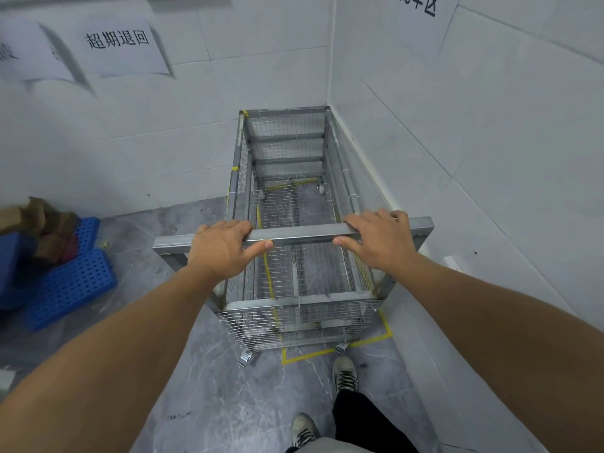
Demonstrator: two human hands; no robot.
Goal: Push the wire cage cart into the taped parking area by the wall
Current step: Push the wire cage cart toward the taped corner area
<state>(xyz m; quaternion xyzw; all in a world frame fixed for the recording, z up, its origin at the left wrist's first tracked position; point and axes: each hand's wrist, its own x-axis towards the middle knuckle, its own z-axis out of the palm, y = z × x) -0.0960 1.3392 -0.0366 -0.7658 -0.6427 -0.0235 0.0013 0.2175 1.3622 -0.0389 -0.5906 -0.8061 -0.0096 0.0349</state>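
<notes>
Both hands are clamped on the handle bar (295, 233) of the cart (291, 223). The left hand (225, 248) wraps it from above, thumb hooked under the bar; the right hand (380, 238) does the same further along, its thumb also below. Bare forearms reach in from the lower corners.

The cart is a tall cage of steel frame and wire mesh, open at the top, nothing inside it. It stands in the corner of the room, far end close against the back wall (163, 142), right side running just beside the side wall (490, 142). Yellow tape (312, 354) marks a box on the grey floor (212, 403). The near right caster (341, 347) sits about on the near tape line, while the near left caster (244, 358) lies outside the tape corner – so the cart is skewed a little across the left tape edge, which shows through the mesh floor.

On the back wall hang paper signs (119, 49) with printed characters; another sign (421, 8) is on the side wall. Left of the cart, blue perforated trays (70, 286) and brown cardboard scraps (42, 223) lie on the floor by the wall. Two sneakers (344, 374) and a dark trouser leg show below the cart.
</notes>
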